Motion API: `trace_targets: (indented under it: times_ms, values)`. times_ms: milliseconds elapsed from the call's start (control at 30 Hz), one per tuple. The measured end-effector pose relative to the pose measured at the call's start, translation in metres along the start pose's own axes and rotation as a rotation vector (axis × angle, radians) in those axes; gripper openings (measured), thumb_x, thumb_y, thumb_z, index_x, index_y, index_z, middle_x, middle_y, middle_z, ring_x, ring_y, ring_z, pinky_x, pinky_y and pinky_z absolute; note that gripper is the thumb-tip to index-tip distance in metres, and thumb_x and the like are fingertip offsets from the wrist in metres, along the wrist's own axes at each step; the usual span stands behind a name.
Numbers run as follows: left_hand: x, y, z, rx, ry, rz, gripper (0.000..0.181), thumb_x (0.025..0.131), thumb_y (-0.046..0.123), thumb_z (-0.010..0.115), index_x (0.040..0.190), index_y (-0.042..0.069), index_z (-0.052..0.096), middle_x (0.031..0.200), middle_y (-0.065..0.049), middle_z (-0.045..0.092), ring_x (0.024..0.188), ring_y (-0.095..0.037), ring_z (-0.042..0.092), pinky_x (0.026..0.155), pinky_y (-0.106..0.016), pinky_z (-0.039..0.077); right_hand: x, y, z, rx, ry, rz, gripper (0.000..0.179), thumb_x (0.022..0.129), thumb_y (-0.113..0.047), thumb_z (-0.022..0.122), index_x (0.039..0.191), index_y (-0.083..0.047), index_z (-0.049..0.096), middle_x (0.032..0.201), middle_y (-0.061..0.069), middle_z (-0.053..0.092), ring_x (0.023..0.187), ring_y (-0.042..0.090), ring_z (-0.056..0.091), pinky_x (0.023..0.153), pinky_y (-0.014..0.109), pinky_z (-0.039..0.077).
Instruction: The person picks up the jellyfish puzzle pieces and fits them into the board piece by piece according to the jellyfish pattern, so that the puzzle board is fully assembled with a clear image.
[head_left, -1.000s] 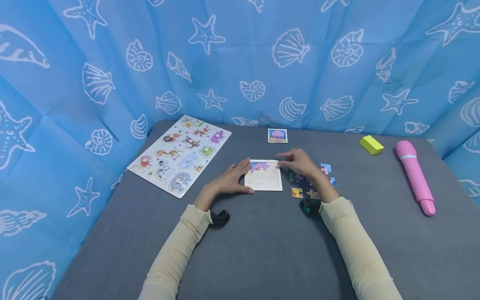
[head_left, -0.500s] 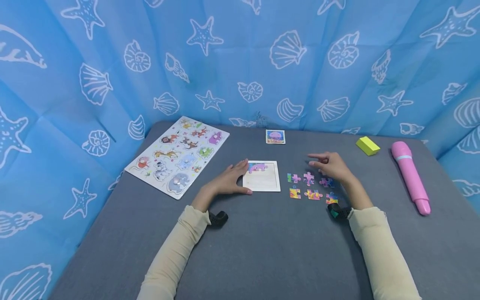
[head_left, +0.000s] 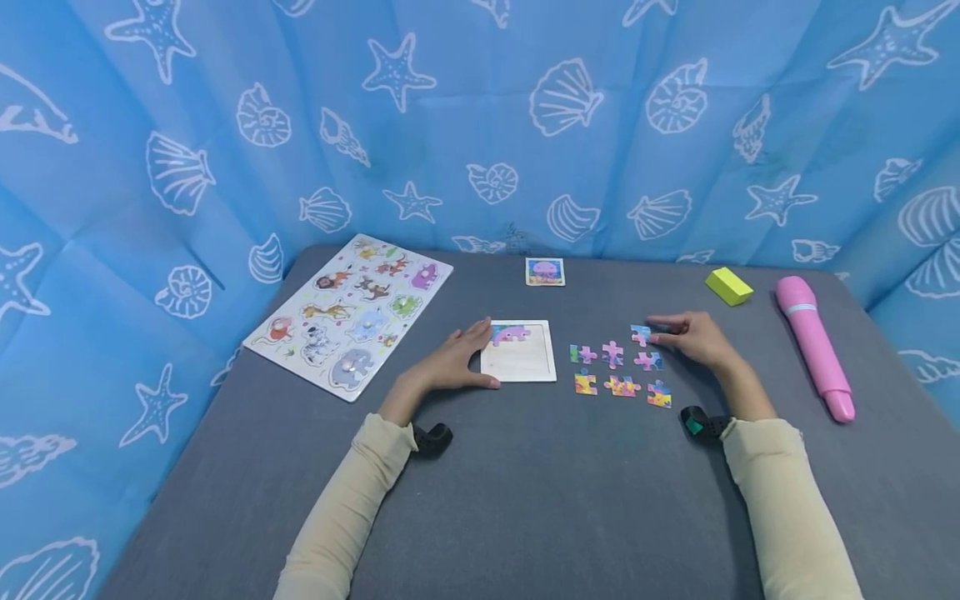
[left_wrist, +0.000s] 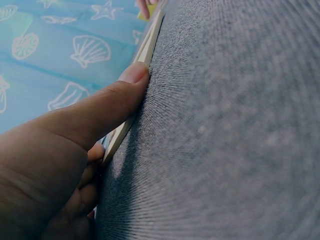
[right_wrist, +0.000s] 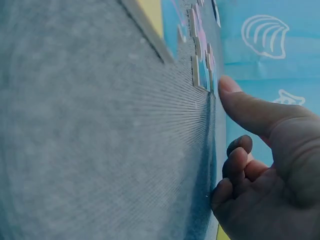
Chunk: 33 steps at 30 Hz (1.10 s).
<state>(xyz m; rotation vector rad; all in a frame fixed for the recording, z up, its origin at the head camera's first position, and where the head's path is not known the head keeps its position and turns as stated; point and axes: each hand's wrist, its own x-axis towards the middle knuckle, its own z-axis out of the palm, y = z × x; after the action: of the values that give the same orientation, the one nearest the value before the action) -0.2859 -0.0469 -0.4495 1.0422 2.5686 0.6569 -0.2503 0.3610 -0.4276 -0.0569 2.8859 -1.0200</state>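
My left hand [head_left: 453, 360] holds the left side of a small square wooden puzzle tray [head_left: 517, 358], thumb at the near corner and fingers at the far one. In the left wrist view the thumb lies along the tray's edge [left_wrist: 146, 49]. A pink and blue picture section fills the tray's upper left; bare wood shows elsewhere. At the right, my right hand [head_left: 697, 337] has its thumb and forefinger extended at a blue and pink jigsaw piece [head_left: 640, 334], with no clear pinch. Several more jigsaw pieces [head_left: 612, 354] lie loose between tray and hand.
An animal peg puzzle board [head_left: 348, 317] lies at the left. A small picture square [head_left: 544, 272] is behind the tray. A yellow block [head_left: 728, 286] and a pink microphone-shaped toy [head_left: 814, 346] lie at the right. A blue shell-print curtain [head_left: 480, 125] hangs behind the grey table [head_left: 525, 500].
My right hand has moved right, away from the tray's upper right corner, past the loose pieces to the far right one. My left hand has stayed on the tray.
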Motion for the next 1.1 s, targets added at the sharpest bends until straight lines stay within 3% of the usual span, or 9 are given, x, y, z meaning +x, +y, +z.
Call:
trace_targets:
  times_ms: [267, 767, 967, 1100]
  values:
    - [-0.001, 0.0, -0.001, -0.006, -0.001, -0.001, 0.098, 0.08, 0.048, 0.066, 0.148, 0.006, 0.01, 0.156, -0.007, 0.003, 0.144, -0.021, 0.004, 0.116, -0.046, 0.003, 0.004, 0.001, 0.005, -0.058, 0.022, -0.044, 0.036, 0.085, -0.019, 0.067, 0.115, 0.001, 0.064, 0.084, 0.015, 0.055, 0.07, 0.016, 0.036, 0.06, 0.027, 0.031]
    - [-0.001, -0.001, 0.0, -0.003, 0.01, -0.004, 0.098, 0.079, 0.048, 0.067, 0.148, 0.007, 0.011, 0.156, -0.008, 0.004, 0.144, -0.02, 0.005, 0.116, -0.046, 0.004, 0.003, -0.003, 0.006, -0.069, 0.028, -0.038, 0.031, 0.087, -0.015, 0.063, 0.114, 0.001, 0.064, 0.091, 0.019, 0.056, 0.074, 0.022, 0.037, 0.062, 0.031, 0.03]
    - [-0.001, 0.0, 0.0, -0.004, 0.006, -0.003, 0.098, 0.079, 0.049, 0.066, 0.148, 0.007, 0.01, 0.156, -0.007, 0.003, 0.144, -0.02, 0.005, 0.116, -0.046, 0.003, 0.003, -0.003, 0.007, -0.069, 0.044, -0.031, 0.035, 0.088, -0.022, 0.063, 0.113, 0.001, 0.064, 0.089, 0.015, 0.054, 0.074, 0.02, 0.038, 0.062, 0.03, 0.03]
    - [0.0, 0.0, 0.0, -0.012, 0.005, -0.002, 0.098, 0.079, 0.048, 0.067, 0.148, 0.007, 0.01, 0.156, -0.007, 0.003, 0.144, -0.019, 0.004, 0.116, -0.046, 0.003, 0.005, -0.01, 0.01, -0.026, 0.074, -0.074, 0.034, 0.087, -0.022, 0.064, 0.112, 0.001, 0.065, 0.084, 0.011, 0.05, 0.072, 0.017, 0.038, 0.059, 0.027, 0.031]
